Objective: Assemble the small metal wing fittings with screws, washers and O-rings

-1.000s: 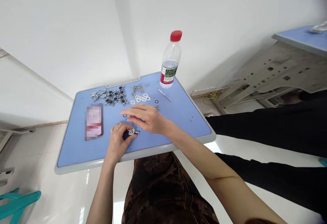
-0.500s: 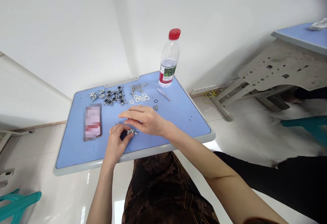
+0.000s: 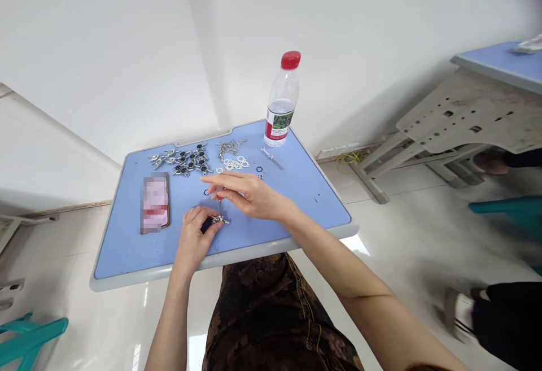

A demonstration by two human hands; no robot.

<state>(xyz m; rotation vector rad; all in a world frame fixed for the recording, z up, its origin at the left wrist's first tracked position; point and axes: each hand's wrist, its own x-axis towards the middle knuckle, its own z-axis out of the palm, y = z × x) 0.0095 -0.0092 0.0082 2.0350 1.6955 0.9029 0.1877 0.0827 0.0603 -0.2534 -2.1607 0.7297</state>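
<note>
The small metal part (image 3: 219, 220) could be scratched or knocked askew if the screwdriver (image 3: 220, 208) were tilted, or if too light a pinch were kept. Near the front edge of the tabletop (image 3: 121, 252), the part is gripped by the left hand (image 3: 197, 232), one end left jutting rightward past the thumb. Above it, the screwdriver's partly hidden red handle is held by the right hand (image 3: 249, 193).

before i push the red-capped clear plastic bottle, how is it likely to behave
The red-capped clear plastic bottle might tip if pushed high, being tall and narrow. Clear liquid partly filling it likely keeps its weight low, so a low push may just slide it. Its smooth-looking wall could feel slippery.
</note>
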